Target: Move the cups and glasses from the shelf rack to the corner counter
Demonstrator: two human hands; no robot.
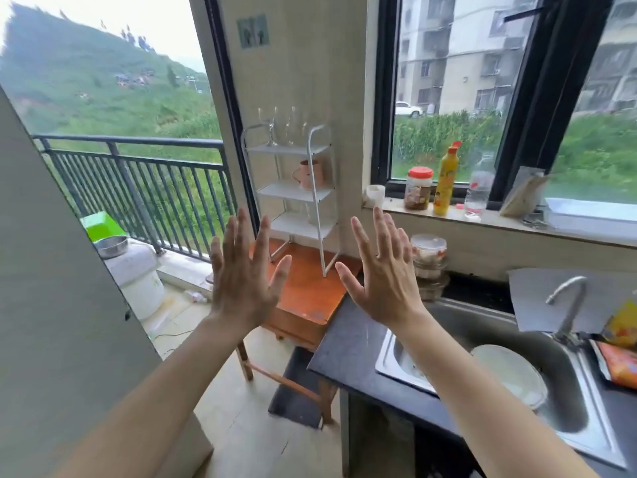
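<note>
A white three-tier shelf rack stands on a small wooden table against the wall. Clear stemmed glasses stand on its top tier. A pink cup sits on the middle tier. Something pale stands on the lowest tier, too faint to identify. My left hand and my right hand are raised side by side in front of the rack, palms forward, fingers spread, holding nothing. The dark counter begins just right of the wooden table, below my right hand.
A steel sink with a white bowl and a tap is set in the counter. The windowsill holds a jar, a yellow bottle and a clear bottle. Stacked clear containers stand at the counter's back. A balcony railing lies left.
</note>
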